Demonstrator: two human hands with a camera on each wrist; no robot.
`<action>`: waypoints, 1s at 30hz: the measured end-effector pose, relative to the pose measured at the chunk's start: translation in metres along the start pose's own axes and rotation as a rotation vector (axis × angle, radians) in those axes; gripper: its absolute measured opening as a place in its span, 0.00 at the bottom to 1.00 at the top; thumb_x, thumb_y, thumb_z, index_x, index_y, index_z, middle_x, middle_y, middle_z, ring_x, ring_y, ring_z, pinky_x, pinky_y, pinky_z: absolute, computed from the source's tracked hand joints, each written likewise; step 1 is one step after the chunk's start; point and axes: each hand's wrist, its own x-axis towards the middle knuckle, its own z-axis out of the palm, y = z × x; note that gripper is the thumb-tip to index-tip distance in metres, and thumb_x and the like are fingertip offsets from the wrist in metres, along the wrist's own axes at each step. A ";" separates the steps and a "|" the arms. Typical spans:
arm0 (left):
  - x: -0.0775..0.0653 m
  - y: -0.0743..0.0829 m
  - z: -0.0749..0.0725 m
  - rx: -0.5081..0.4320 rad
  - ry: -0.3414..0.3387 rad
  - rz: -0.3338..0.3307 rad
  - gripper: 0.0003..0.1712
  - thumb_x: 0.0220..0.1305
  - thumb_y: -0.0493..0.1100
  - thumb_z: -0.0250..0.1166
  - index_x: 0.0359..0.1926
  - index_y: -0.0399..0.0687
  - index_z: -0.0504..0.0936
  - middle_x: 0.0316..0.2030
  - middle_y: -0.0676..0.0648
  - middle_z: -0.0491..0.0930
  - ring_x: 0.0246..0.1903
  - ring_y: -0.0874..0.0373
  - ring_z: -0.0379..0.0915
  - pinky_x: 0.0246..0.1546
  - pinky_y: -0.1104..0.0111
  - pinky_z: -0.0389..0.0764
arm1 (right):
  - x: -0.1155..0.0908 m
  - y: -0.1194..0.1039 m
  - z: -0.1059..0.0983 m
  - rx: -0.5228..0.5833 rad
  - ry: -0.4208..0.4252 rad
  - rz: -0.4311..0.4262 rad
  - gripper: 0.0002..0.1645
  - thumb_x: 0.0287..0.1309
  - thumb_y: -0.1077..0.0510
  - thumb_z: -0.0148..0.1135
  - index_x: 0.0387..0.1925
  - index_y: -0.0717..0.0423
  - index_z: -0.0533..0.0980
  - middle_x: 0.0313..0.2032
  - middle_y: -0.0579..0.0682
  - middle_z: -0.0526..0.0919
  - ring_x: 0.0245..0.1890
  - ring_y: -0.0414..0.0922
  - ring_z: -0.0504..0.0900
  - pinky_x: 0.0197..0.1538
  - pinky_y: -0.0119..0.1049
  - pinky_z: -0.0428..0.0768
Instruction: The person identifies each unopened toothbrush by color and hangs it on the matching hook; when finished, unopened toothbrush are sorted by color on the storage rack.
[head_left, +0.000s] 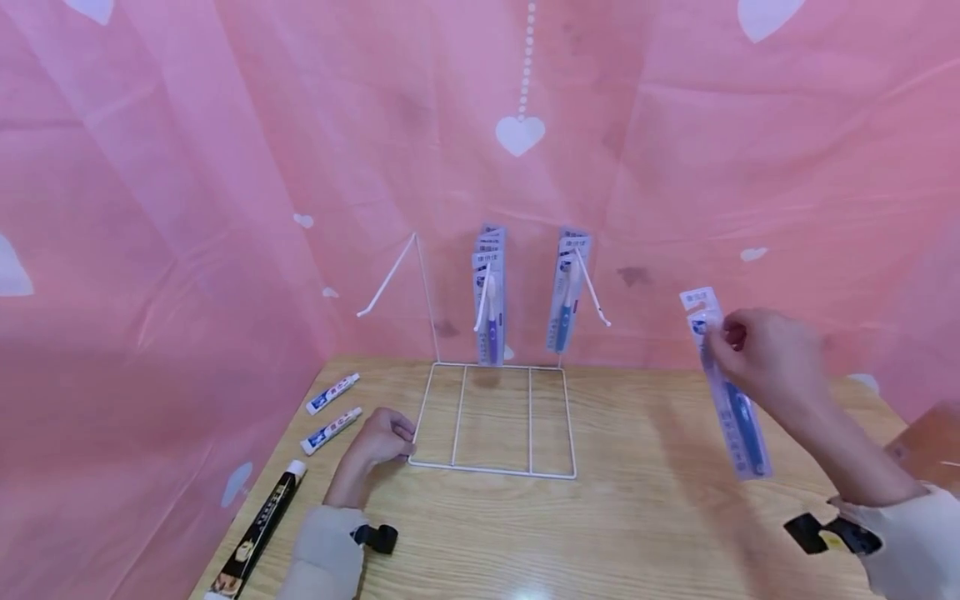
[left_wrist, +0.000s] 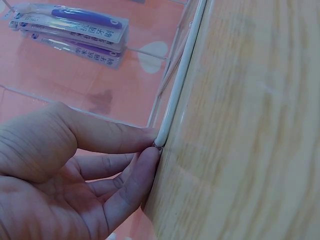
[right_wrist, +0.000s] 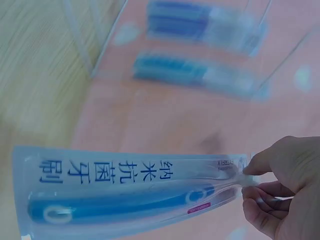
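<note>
Right of the white wire rack [head_left: 492, 472], my right hand [head_left: 772, 354] pinches a packaged blue toothbrush [head_left: 742, 425] near the top of its pack. The pack hangs tilted above the table, its handle end low; in the right wrist view the blue handle [right_wrist: 125, 202] shows through clear plastic. My left hand [head_left: 384, 435] pinches the rack's front left corner between thumb and finger, as the left wrist view shows on the white wire [left_wrist: 182, 75]. Packaged purple toothbrushes [head_left: 491, 325] hang on the rack's middle hook, and packaged blue ones [head_left: 566, 312] on its right hook.
The rack's left hook [head_left: 386, 279] holds nothing. Left of the rack lie two small toothpaste tubes [head_left: 332, 393] and a long black box or tube [head_left: 258, 529] with a white end. Behind the wooden table [head_left: 480, 533] hangs a pink curtain [head_left: 420, 108] with white hearts.
</note>
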 end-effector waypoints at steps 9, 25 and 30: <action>-0.001 0.004 0.000 0.003 -0.007 -0.028 0.13 0.50 0.23 0.69 0.39 0.31 0.80 0.31 0.41 0.77 0.28 0.52 0.77 0.29 0.66 0.85 | -0.016 -0.072 -0.016 0.093 0.259 -0.204 0.07 0.50 0.63 0.70 0.29 0.66 0.82 0.23 0.52 0.81 0.19 0.45 0.76 0.23 0.21 0.70; -0.001 0.002 -0.001 -0.020 -0.013 -0.020 0.14 0.50 0.23 0.69 0.40 0.31 0.80 0.31 0.40 0.77 0.28 0.52 0.77 0.28 0.66 0.85 | -0.023 -0.117 -0.012 0.224 0.304 -0.362 0.06 0.44 0.62 0.71 0.28 0.58 0.82 0.22 0.44 0.81 0.19 0.37 0.75 0.25 0.20 0.74; -0.001 0.000 -0.002 -0.035 -0.019 0.000 0.14 0.49 0.23 0.69 0.39 0.30 0.80 0.31 0.40 0.77 0.27 0.52 0.77 0.28 0.66 0.86 | -0.020 -0.119 -0.001 0.199 0.290 -0.363 0.05 0.45 0.62 0.71 0.28 0.58 0.82 0.21 0.44 0.81 0.18 0.37 0.76 0.23 0.23 0.74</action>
